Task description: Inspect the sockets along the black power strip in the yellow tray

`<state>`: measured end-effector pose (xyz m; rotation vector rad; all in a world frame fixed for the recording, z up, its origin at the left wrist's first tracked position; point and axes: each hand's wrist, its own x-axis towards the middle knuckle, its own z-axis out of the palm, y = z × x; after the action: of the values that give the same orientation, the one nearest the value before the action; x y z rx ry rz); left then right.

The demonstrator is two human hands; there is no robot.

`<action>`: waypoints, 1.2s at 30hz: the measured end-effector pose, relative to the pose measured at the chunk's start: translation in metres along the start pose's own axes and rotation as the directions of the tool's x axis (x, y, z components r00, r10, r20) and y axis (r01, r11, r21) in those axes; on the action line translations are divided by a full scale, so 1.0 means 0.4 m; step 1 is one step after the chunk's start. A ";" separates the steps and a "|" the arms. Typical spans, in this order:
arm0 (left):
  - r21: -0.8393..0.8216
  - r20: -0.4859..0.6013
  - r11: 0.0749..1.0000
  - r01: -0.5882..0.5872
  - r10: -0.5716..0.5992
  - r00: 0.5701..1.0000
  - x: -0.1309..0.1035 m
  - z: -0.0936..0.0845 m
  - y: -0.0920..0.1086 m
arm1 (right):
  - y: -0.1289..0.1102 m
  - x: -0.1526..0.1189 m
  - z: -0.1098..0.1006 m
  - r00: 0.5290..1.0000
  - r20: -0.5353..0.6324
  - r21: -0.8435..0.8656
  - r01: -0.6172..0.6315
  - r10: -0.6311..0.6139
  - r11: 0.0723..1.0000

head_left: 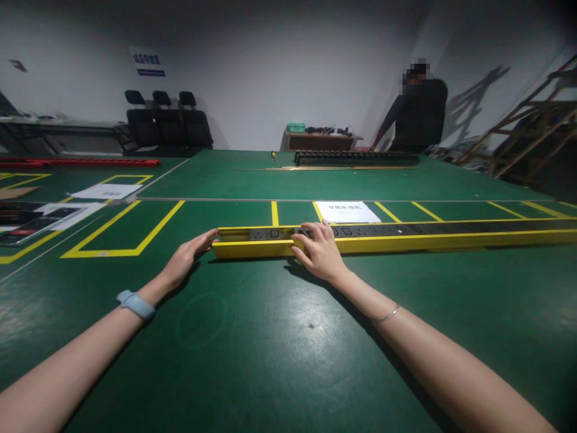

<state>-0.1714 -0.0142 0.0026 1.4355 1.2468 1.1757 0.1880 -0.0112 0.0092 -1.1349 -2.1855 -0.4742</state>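
A long yellow channel (256, 249) lies across the green table, running off to the right edge of the view. Inside it sits a row of dark socket modules (274, 234); the channel's left end has a bare stretch without modules. My left hand (186, 255) is at that left end, fingers stretched out and fingertips against or very close to the end edge. Over the channel, my right hand (321, 249) has its fingers spread and bent, touching the modules or the channel rim. It covers part of the row, and I cannot tell whether it grips anything.
Yellow tape marks and a white paper sign (347, 212) lie beyond the channel. Black strips (356, 158) rest at the table's far side. A person (419, 114) stands behind them. Papers and a dark flat device (45, 225) are on the left.
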 end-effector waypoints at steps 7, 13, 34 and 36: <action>-0.025 -0.015 1.000 0.006 -0.006 1.000 0.002 -0.002 -0.006 | 0.010 -0.003 0.007 0.997 -0.052 -0.028 -0.059 0.058 0.998; -0.009 -0.023 1.000 0.006 -0.006 1.000 -0.002 0.003 0.001 | 0.013 -0.005 0.009 0.995 -0.065 -0.006 -0.071 0.071 0.997; -0.053 0.079 0.998 0.014 -0.010 0.997 -0.003 0.003 0.008 | 0.043 -0.012 0.008 0.986 -0.135 -0.031 -0.107 0.102 0.994; -0.057 0.097 0.998 0.005 0.001 0.995 -0.005 0.000 0.007 | 0.042 -0.013 0.008 0.987 -0.137 -0.023 -0.092 0.088 0.996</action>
<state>-0.1710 -0.0163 0.0049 1.4316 1.1390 1.1179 0.2029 -0.0031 0.0037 -1.1763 -2.0076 -0.5292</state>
